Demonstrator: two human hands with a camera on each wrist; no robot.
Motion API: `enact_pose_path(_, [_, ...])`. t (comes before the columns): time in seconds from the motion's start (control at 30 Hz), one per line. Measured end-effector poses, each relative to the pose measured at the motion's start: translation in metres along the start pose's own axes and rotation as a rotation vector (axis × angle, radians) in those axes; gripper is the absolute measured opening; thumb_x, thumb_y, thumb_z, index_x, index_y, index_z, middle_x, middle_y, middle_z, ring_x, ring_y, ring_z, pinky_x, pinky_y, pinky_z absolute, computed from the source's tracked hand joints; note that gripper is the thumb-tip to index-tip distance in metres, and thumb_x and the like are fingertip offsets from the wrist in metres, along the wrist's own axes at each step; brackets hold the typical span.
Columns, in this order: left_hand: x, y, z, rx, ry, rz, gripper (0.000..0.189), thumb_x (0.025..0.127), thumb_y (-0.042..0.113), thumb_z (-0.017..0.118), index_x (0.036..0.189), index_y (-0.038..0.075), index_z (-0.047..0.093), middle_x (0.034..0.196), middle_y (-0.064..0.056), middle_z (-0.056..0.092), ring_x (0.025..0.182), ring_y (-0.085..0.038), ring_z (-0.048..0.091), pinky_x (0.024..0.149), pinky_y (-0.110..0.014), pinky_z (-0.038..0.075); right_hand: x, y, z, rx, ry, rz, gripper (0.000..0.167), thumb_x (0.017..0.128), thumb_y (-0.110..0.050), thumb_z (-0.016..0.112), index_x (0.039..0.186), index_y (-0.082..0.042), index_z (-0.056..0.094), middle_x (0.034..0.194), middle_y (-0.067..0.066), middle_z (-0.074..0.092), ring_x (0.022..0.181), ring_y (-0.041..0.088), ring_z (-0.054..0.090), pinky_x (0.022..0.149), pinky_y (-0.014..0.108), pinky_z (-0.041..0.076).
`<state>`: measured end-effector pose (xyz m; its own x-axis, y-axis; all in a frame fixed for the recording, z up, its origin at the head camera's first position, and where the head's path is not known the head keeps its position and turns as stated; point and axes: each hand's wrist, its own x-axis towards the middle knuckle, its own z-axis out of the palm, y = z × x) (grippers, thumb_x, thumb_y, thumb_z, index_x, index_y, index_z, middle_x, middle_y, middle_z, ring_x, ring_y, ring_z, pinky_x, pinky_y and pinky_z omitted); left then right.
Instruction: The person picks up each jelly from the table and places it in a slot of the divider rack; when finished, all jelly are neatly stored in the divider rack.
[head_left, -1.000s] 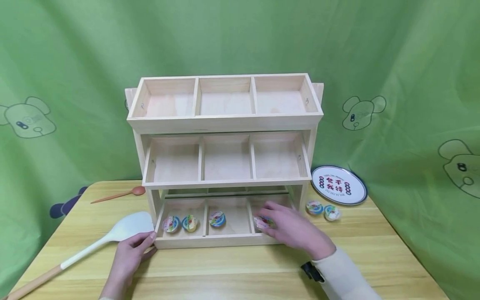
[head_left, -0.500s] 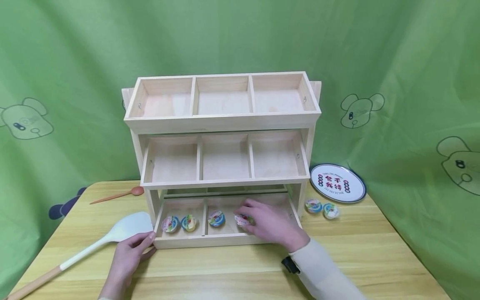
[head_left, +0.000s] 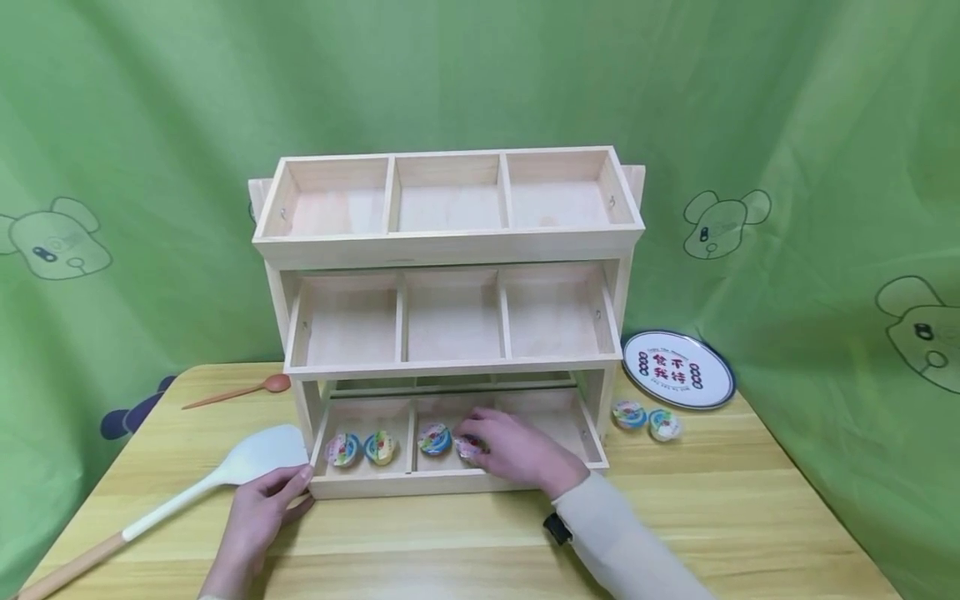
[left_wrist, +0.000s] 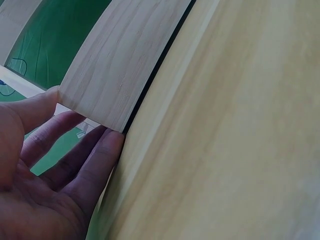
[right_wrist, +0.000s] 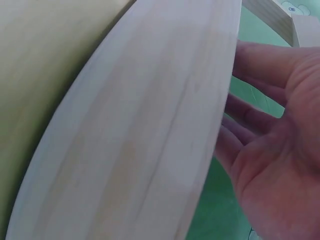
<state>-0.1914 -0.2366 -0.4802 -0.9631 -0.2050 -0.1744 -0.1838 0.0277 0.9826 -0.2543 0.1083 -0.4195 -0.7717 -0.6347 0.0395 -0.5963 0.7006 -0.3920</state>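
Note:
A wooden three-tier rack (head_left: pixel 450 247) stands on the table, each tray divided into three compartments. My left hand (head_left: pixel 257 517) holds the front left corner of the bottom tray (head_left: pixel 360 487); in the left wrist view the thumb is at its top edge and the fingers at its end. With its fingers my right hand (head_left: pixel 517 446) holds a jelly cup (head_left: pixel 468 448) in the middle compartment, beside another jelly cup (head_left: pixel 434 438). Two more, a pink-lidded jelly cup (head_left: pixel 342 450) and a yellowish jelly cup (head_left: pixel 380 447), sit in the left compartment. The tray front hides my right fingertips in the right wrist view.
Right of the rack lie two jelly cups (head_left: pixel 647 421) and a white oval plate (head_left: pixel 678 370) with a blue rim. On the left are a white spatula (head_left: pixel 255 454) with a wooden handle and a reddish wooden spoon (head_left: pixel 247 389). A green curtain (head_left: pixel 450 75) hangs behind.
My right hand has moved left with the jelly cup, from the bottom tray's right compartment to the middle one, near the cup there. My left hand has stayed at the corner.

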Motion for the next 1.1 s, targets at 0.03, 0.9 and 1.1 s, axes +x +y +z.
enact_pose_path(0.03, [0.0, 0.0, 0.0, 0.001, 0.001, 0.0, 0.041, 0.095, 0.014, 0.067, 0.124, -0.014, 0.057, 0.126, -0.024, 0.056, 0.095, -0.008, 0.062, 0.088, -0.031, 0.058, 0.0, 0.001, 0.001, -0.002, -0.003, 0.006, 0.038, 0.091, -0.016, 0.071, 0.128, -0.011, 0.064, 0.132, 0.013, 0.056, 0.116, 0.031, 0.056, 0.101, 0.047, 0.05])
enact_pose_path(0.9, [0.0, -0.002, 0.002, -0.013, 0.021, -0.02, 0.041, 0.095, 0.015, 0.068, 0.123, -0.013, 0.059, 0.12, -0.022, 0.06, 0.093, -0.01, 0.064, 0.088, -0.031, 0.059, -0.007, 0.004, -0.009, 0.014, -0.006, -0.013, 0.043, 0.092, -0.023, 0.07, 0.131, -0.005, 0.06, 0.135, 0.016, 0.055, 0.131, 0.038, 0.043, 0.113, 0.056, 0.035])
enact_pose_path(1.1, [-0.001, 0.0, 0.003, 0.008, 0.023, -0.016, 0.039, 0.096, 0.014, 0.067, 0.123, -0.013, 0.058, 0.121, -0.023, 0.059, 0.093, -0.008, 0.063, 0.087, -0.03, 0.059, -0.024, 0.008, -0.017, 0.028, 0.059, 0.008, 0.046, 0.091, -0.019, 0.071, 0.131, -0.002, 0.058, 0.137, 0.021, 0.052, 0.128, 0.04, 0.046, 0.11, 0.056, 0.039])
